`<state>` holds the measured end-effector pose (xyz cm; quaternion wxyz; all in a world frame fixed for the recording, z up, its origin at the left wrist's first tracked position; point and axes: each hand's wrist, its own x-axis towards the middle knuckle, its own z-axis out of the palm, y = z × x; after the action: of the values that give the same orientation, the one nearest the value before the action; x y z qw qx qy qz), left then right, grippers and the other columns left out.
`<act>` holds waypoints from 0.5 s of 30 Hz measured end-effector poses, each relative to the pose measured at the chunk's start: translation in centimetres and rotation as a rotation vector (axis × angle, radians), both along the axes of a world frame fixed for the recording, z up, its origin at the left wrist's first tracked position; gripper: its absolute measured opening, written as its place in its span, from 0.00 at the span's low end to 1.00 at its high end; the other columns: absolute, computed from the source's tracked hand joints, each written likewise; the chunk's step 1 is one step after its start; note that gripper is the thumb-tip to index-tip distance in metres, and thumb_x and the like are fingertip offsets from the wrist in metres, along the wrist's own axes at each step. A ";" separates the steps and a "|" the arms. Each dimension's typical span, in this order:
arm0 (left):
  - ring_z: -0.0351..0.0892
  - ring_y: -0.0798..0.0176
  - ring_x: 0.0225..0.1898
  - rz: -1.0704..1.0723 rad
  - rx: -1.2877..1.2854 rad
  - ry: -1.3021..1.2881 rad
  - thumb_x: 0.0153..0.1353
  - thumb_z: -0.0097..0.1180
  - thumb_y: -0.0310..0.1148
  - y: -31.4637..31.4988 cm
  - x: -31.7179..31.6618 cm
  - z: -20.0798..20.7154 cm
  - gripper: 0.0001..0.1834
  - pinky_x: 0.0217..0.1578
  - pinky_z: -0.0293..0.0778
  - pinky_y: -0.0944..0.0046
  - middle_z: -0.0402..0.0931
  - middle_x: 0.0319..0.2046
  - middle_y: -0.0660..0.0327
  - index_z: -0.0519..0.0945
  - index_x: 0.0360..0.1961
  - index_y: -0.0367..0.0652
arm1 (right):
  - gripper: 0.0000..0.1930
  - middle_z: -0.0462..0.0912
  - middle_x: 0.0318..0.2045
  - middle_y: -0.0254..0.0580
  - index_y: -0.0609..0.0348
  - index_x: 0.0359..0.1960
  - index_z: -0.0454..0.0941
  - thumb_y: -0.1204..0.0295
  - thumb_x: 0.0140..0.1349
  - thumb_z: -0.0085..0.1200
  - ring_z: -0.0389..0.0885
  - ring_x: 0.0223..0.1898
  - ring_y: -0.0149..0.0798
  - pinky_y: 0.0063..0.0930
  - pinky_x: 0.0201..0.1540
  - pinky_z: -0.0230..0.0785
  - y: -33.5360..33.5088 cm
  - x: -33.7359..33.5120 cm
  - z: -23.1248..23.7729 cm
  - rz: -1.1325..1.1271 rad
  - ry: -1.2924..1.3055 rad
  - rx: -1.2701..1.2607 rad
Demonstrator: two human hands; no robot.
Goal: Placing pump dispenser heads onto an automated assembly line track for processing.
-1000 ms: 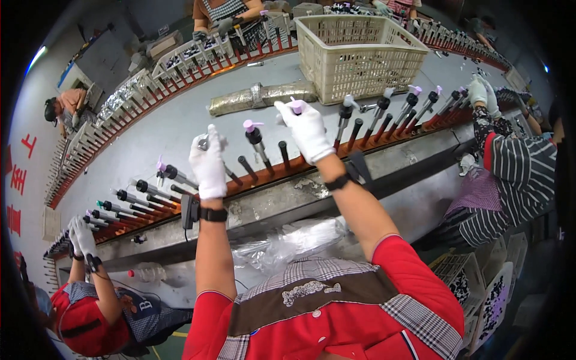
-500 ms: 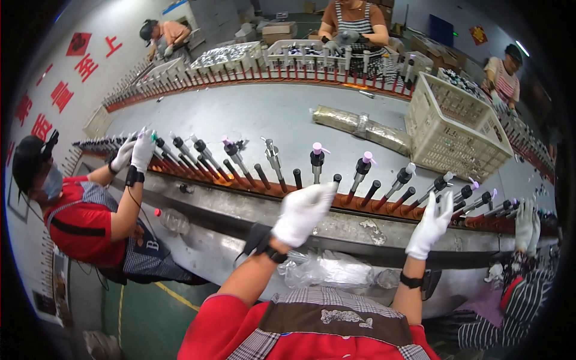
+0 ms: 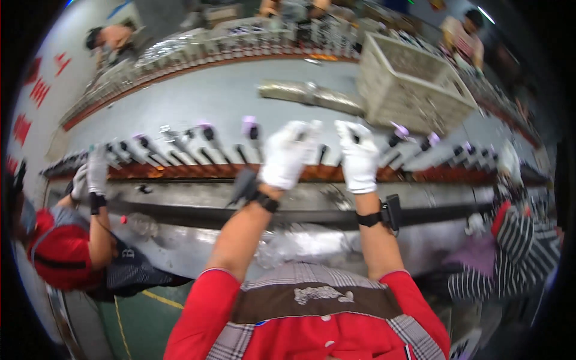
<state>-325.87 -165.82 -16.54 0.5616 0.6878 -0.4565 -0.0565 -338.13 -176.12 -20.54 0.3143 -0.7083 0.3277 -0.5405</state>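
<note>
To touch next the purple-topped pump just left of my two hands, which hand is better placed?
Probably the left hand: it is nearest that purple-topped pump, while the right hand is on its far side. Blur hides whether either holds anything.

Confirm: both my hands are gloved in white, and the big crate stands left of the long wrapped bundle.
Wrong side: in the head view, the big crate stands right of the wrapped bundle. The left hand and right hand are gloved in white.

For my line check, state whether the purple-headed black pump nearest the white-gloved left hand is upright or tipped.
Upright: the purple-headed black pump stands with purple head above black collar.
</note>
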 end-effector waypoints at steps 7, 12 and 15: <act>0.74 0.48 0.18 0.026 0.182 -0.092 0.67 0.60 0.40 4.0 -1.8 -3.7 0.15 0.22 0.71 0.60 0.74 0.16 0.51 0.82 0.26 0.42 | 0.17 0.84 0.48 0.43 0.69 0.55 0.77 0.79 0.64 0.61 0.82 0.48 0.34 0.26 0.54 0.75 0.3 -8.9 -5.0 -0.059 -0.511 0.235; 0.83 0.66 0.45 -0.173 0.012 -0.065 0.68 0.61 0.37 -2.7 -5.5 -1.0 0.22 0.50 0.76 0.66 0.85 0.43 0.53 0.76 0.57 0.33 | 0.25 0.78 0.52 0.42 0.67 0.55 0.74 0.69 0.59 0.69 0.75 0.48 0.33 0.27 0.55 0.68 -3.5 -6.7 1.5 -0.185 -0.205 0.239; 0.83 0.67 0.41 -0.197 0.156 0.056 0.69 0.59 0.36 -7.8 -7.6 0.0 0.17 0.45 0.77 0.66 0.84 0.39 0.57 0.78 0.52 0.34 | 0.15 0.81 0.18 0.28 0.60 0.24 0.83 0.63 0.64 0.65 0.77 0.21 0.25 0.21 0.30 0.69 -8.0 -4.9 1.6 -0.022 -0.387 0.460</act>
<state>-333.42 -173.58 -16.49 0.5108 0.6792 -0.5003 -0.1659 -343.03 -184.14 -18.96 0.5174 -0.4987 0.3830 -0.5805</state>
